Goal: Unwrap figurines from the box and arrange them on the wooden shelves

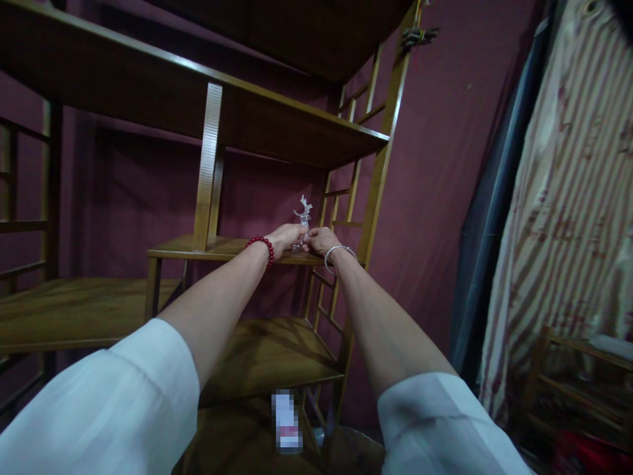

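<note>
A purplish-red wall (420, 178) spreads behind the grip and off to its right. Against it stands a wooden shelf unit (277, 349), its boards running above, below and to the left of the grip, with a latticed end just to the right. Well to the right of the grip hangs a striped curtain (558, 198), and between it and the unit is a dark bluish sheet (487, 218). Nearer the viewer than the grip, at lower left and lower right, white sleeves (143, 382) end above two bare forearms (395, 316) that reach forward over the shelves. Below the grip, low in the unit, stands a white item (285, 422) whose face is blurred into blocks.

The left grip (287, 239) and the right grip (320, 241) meet just over the front of a middle shelf board (222, 248), both closed on a clear figurine (304, 218). Its branching, antler-like top rises above the fingers; the light is dim, and whether its base touches the board cannot be told. Just behind the left grip, a red bead bracelet (268, 243) circles the wrist; behind the right one sits a silvery bangle (327, 260).
</note>
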`<state>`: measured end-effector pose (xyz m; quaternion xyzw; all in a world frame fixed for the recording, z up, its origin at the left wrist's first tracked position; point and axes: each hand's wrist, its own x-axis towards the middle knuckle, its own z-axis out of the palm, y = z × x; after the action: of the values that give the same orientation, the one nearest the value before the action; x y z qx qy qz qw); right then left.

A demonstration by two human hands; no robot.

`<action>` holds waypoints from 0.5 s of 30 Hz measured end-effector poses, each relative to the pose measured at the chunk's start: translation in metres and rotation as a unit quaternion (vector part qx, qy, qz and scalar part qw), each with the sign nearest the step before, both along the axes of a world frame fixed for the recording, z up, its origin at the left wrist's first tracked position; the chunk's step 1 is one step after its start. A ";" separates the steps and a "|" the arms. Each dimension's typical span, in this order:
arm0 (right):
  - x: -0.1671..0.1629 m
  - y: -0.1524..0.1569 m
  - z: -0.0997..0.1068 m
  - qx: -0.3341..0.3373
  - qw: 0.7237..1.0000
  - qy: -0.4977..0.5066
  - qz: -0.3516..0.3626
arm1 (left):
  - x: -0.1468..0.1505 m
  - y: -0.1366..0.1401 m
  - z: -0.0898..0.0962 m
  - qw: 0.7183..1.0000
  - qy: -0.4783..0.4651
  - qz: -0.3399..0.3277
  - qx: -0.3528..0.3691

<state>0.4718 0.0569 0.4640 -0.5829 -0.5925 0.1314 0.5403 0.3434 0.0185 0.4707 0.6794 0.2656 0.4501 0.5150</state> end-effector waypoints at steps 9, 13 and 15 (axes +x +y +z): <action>0.003 0.006 -0.002 0.007 0.999 -0.038 -0.025 | 0.001 0.006 -0.001 1.000 0.007 -0.006 0.007; 0.004 0.009 -0.003 0.012 0.999 -0.042 -0.026 | 0.001 0.005 -0.001 1.000 0.012 0.004 0.006; 0.004 0.009 -0.003 0.012 0.999 -0.034 -0.021 | 0.001 0.004 -0.001 1.000 0.016 0.000 0.010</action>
<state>0.4754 0.0661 0.4611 -0.5925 -0.5998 0.0931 0.5296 0.3440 0.0227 0.4698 0.6914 0.2697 0.4418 0.5040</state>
